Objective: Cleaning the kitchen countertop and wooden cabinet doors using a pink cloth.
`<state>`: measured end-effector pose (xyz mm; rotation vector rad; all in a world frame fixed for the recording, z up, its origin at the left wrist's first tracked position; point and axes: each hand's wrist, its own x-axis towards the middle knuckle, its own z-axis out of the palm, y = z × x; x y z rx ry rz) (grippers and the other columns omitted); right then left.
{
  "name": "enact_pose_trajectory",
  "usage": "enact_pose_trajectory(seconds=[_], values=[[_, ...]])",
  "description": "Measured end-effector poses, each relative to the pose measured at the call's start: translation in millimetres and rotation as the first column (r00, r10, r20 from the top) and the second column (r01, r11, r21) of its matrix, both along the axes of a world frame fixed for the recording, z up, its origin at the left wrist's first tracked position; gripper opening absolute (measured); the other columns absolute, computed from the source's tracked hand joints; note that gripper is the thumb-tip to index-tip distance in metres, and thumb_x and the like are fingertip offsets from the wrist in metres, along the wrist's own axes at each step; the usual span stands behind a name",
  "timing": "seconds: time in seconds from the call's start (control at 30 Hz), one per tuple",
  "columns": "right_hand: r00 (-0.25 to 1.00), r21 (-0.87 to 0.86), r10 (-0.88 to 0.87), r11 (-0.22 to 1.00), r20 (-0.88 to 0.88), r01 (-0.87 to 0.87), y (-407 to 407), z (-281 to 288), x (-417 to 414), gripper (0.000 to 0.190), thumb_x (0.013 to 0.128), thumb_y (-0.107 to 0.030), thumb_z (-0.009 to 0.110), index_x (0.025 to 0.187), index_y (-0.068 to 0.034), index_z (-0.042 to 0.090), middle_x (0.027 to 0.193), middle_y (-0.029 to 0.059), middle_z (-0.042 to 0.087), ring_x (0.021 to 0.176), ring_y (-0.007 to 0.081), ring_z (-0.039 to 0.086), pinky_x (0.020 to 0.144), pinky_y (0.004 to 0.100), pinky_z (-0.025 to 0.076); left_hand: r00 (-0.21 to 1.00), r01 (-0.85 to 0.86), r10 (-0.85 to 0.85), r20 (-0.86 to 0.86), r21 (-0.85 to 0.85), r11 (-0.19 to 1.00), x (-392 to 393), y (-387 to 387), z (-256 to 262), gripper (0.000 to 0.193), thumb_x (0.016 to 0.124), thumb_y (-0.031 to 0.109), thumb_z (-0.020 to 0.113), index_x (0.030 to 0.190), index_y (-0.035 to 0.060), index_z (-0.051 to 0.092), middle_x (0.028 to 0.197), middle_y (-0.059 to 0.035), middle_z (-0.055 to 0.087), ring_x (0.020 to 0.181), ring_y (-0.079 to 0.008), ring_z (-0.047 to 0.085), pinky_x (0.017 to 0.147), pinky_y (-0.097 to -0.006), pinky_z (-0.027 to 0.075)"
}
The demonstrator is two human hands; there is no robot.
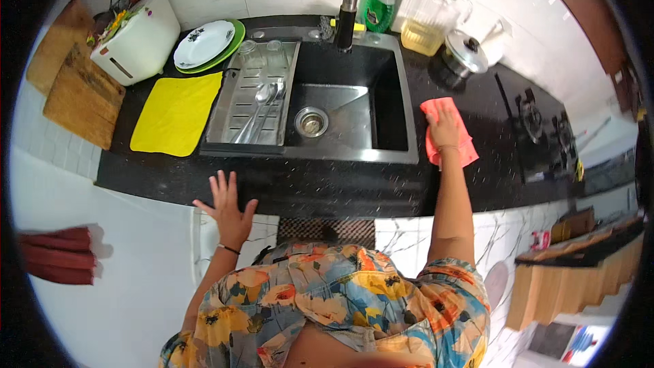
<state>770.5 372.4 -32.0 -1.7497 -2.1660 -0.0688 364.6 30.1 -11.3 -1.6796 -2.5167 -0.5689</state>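
Note:
My right hand (pixel 443 125) lies flat on a folded pink cloth (pixel 464 139), pressing it on the black countertop (pixel 327 184) just right of the sink (pixel 332 107). Fingers spread and holding nothing, my left hand (pixel 230 209) is at the counter's front edge, below the drainer. A yellow cloth (pixel 176 112) is spread flat left of the sink. Metal spoons (pixel 260 112) and two upturned glasses (pixel 263 56) rest on the steel drainer tray (pixel 240 99) over the sink's left part. Small pale specks or drops dot the counter.
A black faucet (pixel 347 20) hangs over the basin. Stacked plates (pixel 204 43), a white container (pixel 138 41) and wooden boards (pixel 84 94) stand at left. Behind and right are a green soap bottle (pixel 380 7), a glass jug (pixel 426 25), a lidded steel pot (pixel 464 56) and a cooktop (pixel 541 133).

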Motion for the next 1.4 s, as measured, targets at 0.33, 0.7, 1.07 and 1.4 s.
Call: enact_pose_trajectory(seconds=[0.33, 0.7, 1.07, 1.4], values=[[0.920, -0.011, -0.391, 0.920, 0.031, 0.391, -180, 1, -37, 0.050, 0.089, -0.043, 0.037, 0.128, -0.011, 0.044, 0.135, 0.0131, 0.038, 0.127, 0.0316, 0.029, 0.104, 0.0488, 0.020, 0.981, 0.152, -0.146, -0.126, 0.044, 0.987, -145, -23, 14, 0.067, 0.084, 0.048, 0.049, 0.139, 0.0179, 0.027, 0.146, -0.0153, 0.016, 0.135, -0.0334, 0.009, 0.099, -0.0632, -0.003], [0.925, 0.559, 0.289, 0.822, -0.248, -0.107, -336, -42, -313, 0.038, 0.077, -0.033, 0.057, 0.115, -0.028, 0.055, 0.131, 0.0076, 0.042, 0.124, 0.0259, 0.035, 0.096, 0.0559, 0.023, 0.965, 0.136, -0.152, -0.215, -0.086, 0.987, -154, -19, -1, 0.066, 0.084, 0.052, 0.046, 0.139, 0.0226, 0.027, 0.144, -0.0135, 0.023, 0.135, -0.0318, 0.014, 0.099, -0.0649, 0.008], [0.695, 0.415, -0.060, 0.764, -0.717, 0.494, -272, -73, -181, 0.059, 0.074, -0.017, 0.058, 0.130, -0.008, 0.040, 0.143, 0.0236, 0.017, 0.133, 0.0417, 0.012, 0.106, 0.0515, 0.010, 0.951, 0.118, -0.140, -0.276, -0.097, 0.988, -151, -17, -3, 0.059, 0.086, 0.052, 0.042, 0.138, 0.0257, 0.028, 0.144, -0.0114, 0.024, 0.134, -0.0317, 0.017, 0.098, -0.0663, 0.008], [0.480, 0.329, -0.053, 0.662, -0.875, 0.673, -211, -43, 25, 0.051, 0.089, -0.024, 0.040, 0.134, -0.002, 0.030, 0.144, 0.0237, 0.010, 0.134, 0.0371, 0.008, 0.109, 0.0419, 0.007, 0.952, 0.082, -0.131, -0.278, -0.182, 0.980, -148, -13, -3, 0.058, 0.087, 0.047, 0.042, 0.139, 0.0254, 0.028, 0.146, -0.0069, 0.022, 0.135, -0.0289, 0.014, 0.097, -0.0672, 0.003]])
